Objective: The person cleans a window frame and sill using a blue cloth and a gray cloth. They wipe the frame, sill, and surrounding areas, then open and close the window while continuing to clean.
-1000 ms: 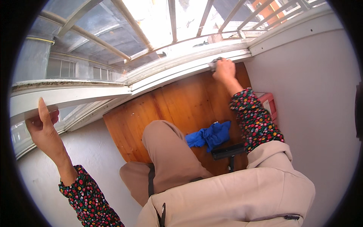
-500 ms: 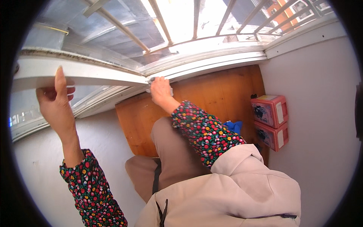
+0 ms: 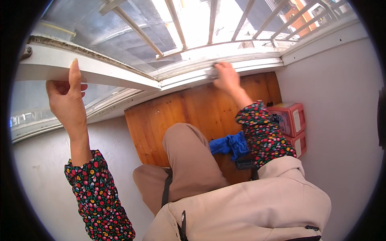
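Observation:
My left hand (image 3: pixel 69 94) grips the white window sash (image 3: pixel 108 75) at the left, its thumb up against the face and its fingers curled under the edge. My right hand (image 3: pixel 228 78) is closed round a crumpled grey rag (image 3: pixel 211 72), slightly blurred, on the white window track (image 3: pixel 189 78) along the sill. Dark grime lines the sash's upper edge. Most of the rag is hidden by the hand.
Below the sill is a brown wooden board (image 3: pixel 157 120), with a blue cloth (image 3: pixel 231 145) and a dark object (image 3: pixel 244 164) near my knee. Pink boxes (image 3: pixel 295 118) are stacked by the right wall (image 3: pixel 337 132). Metal bars (image 3: pixel 213 20) stand outside the window.
My right hand has slid right along the track with the rag, away from the sash's end. The blue cloth shows more fully. My left hand keeps its hold on the sash.

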{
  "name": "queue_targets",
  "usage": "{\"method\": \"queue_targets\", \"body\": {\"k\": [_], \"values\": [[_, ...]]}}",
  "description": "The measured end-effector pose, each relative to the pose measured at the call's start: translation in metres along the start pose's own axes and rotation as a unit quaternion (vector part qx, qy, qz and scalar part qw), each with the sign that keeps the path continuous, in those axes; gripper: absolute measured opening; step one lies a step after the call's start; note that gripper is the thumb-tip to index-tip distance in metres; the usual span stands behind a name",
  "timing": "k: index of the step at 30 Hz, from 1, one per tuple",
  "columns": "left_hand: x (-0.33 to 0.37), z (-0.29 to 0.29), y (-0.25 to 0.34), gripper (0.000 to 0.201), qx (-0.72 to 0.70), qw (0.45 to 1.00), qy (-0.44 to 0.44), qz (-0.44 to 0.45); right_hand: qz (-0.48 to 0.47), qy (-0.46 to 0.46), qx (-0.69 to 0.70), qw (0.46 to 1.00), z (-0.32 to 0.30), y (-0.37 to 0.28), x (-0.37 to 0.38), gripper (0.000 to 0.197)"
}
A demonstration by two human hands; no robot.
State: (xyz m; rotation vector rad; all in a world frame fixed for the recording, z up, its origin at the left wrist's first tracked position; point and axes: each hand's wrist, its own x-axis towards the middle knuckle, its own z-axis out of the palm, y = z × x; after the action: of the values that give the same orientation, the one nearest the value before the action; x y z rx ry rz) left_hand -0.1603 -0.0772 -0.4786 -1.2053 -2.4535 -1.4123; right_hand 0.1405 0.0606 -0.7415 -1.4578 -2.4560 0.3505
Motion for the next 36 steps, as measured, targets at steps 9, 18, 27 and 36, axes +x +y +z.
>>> {"method": "queue_targets", "body": {"k": [9, 18, 27, 36], "values": [[-0.002, 0.002, 0.002, 0.038, -0.037, 0.999, 0.019, -0.002, 0.043, -0.105, -0.155, 0.981, 0.035, 0.001, 0.013, 0.033], [-0.002, 0.002, -0.002, 0.041, -0.021, 1.000, 0.004, 0.020, -0.003, -0.117, -0.191, 0.975, 0.107, -0.130, 0.014, 0.038], [-0.003, 0.003, 0.000, 0.040, -0.025, 0.999, 0.007, 0.027, -0.019, -0.052, -0.028, 0.998, 0.138, -0.180, 0.008, 0.041], [-0.002, 0.002, -0.003, 0.042, -0.031, 0.998, 0.012, 0.044, -0.075, -0.140, 0.314, 0.936, 0.105, -0.129, 0.020, 0.043]]}}
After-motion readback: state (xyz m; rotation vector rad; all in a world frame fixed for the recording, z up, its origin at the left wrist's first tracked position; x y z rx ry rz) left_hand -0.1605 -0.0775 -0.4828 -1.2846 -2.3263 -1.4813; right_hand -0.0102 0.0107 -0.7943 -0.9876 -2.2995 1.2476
